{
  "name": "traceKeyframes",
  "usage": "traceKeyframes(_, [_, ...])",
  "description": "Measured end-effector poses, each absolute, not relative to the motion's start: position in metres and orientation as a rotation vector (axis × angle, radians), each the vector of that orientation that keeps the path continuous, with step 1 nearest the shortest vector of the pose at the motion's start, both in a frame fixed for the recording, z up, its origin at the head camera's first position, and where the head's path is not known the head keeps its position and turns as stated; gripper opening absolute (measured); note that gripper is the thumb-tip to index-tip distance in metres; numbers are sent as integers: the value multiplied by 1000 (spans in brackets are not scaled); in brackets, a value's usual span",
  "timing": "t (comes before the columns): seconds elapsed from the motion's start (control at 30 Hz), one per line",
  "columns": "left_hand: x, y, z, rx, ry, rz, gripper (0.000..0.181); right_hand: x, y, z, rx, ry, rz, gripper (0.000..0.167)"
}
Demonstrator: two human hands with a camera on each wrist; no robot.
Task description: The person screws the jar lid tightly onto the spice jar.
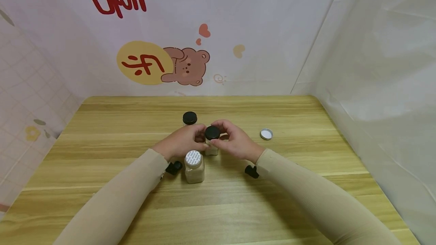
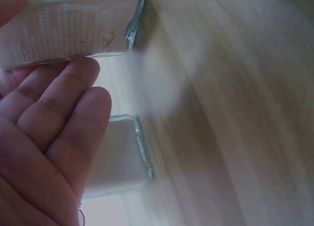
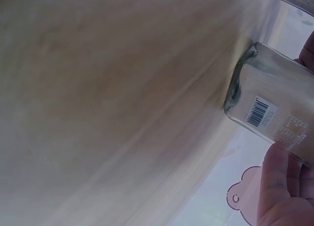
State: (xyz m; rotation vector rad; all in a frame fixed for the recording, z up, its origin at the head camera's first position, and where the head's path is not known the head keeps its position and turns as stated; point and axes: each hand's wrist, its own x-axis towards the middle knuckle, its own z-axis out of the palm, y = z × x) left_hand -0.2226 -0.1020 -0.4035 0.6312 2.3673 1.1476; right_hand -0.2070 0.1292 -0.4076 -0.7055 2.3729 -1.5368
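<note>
A glass jar (image 1: pixel 212 149) of pale beige contents, with a black lid (image 1: pixel 212 132), stands between the two hands at the middle of the table. From the left, my left hand (image 1: pixel 184 141) holds the jar, its thumb on the near side. My right hand (image 1: pixel 236 143) curls its fingers and thumb round the lid from the right. In the right wrist view a barcode label (image 3: pixel 262 112) shows near the jar's base. Closer to me stands a second jar (image 1: pixel 195 173) with a white printed top (image 1: pixel 193 158), just beside my left hand.
Another black-lidded jar (image 1: pixel 189 118) stands behind my left hand, mostly hidden by it. To the right, a round silver-rimmed lid (image 1: pixel 266 134) lies with its white inside up. The wooden table (image 1: pixel 218 214) meets a printed wall sheet (image 1: pixel 259 67) at its back edge.
</note>
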Motion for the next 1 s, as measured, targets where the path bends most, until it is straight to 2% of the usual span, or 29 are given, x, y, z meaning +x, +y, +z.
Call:
traceKeyframes(0.1, [-222, -102, -404, 632, 2371, 1145, 26, -206, 129, -407, -716, 2378, -1546, 47])
traceKeyframes(0.43, [-222, -102, -406, 639, 2357, 1168, 27, -205, 128, -407, -721, 2356, -1576, 38])
traceKeyframes(0.73, [-222, -103, -405, 638, 2364, 1155, 26, -206, 129, -409, -724, 2357, -1570, 46])
traceKeyframes(1.0, [-221, -103, -404, 648, 2370, 1150, 24, -206, 128, -410, -708, 2350, -1581, 39])
